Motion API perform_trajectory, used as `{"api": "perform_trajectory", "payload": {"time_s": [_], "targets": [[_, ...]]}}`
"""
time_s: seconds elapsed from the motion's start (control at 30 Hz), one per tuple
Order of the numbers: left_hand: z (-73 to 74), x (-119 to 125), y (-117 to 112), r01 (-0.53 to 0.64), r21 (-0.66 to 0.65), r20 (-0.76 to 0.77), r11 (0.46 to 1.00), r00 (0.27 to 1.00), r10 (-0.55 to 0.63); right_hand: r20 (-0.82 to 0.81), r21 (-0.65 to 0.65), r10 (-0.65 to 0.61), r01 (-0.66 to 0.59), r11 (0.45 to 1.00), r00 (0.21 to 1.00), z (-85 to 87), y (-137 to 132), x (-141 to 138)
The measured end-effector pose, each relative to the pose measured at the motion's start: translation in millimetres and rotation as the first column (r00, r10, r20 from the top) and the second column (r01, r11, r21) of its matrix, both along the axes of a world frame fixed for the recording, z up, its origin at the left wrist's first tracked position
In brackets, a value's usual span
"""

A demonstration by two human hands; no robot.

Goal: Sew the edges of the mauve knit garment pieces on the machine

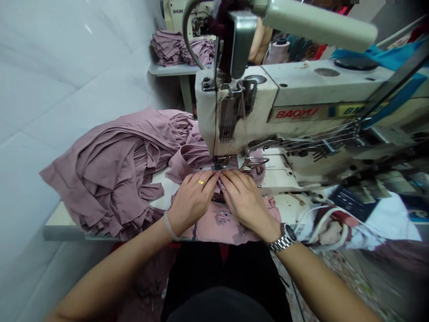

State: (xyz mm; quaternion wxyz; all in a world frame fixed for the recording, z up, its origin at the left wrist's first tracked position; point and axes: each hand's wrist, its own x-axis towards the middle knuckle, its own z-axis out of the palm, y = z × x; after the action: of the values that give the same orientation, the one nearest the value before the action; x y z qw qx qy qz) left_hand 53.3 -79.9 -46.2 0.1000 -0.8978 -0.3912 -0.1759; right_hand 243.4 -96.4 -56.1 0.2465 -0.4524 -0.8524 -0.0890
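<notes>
My left hand (192, 200), with a ring on one finger, and my right hand (246, 200), with a watch at the wrist, meet just in front of the presser foot (221, 163) of a sewing machine (301, 80). The fingers of both are closed and press on the edge of a pink printed fabric piece (214, 224). Under the fingertips the exact edge is hidden. This piece spreads below my hands to the table's front edge. Behind my left hand, a mauve fabric strip (187, 158) curves toward the needle area.
A large heap of mauve fabric pieces (110, 165) covers the table's left side, beside a tiled wall (50, 80). White and maroon cloth (335, 228) lies at the right. Farther back, another machine (177, 18) stands near more folded mauve fabric (169, 48).
</notes>
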Motion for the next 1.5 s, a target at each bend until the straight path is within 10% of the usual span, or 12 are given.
{"api": "perform_trajectory", "payload": {"time_s": [0.6, 1.5], "targets": [[6.4, -11.7, 6.9, 0.186, 0.002, 0.094, 0.983, 0.978, -0.185, -0.209, -0.031, 0.103, -0.112, 0.993, 0.973, 2.9, 2.7, 4.2], [9.3, 0.5, 17.1, 0.14, 0.01, 0.092, 0.99, 0.986, -0.14, 0.157, 0.088, 0.154, -0.169, 0.982, 0.976, 14.8, 21.4, 12.3]]}}
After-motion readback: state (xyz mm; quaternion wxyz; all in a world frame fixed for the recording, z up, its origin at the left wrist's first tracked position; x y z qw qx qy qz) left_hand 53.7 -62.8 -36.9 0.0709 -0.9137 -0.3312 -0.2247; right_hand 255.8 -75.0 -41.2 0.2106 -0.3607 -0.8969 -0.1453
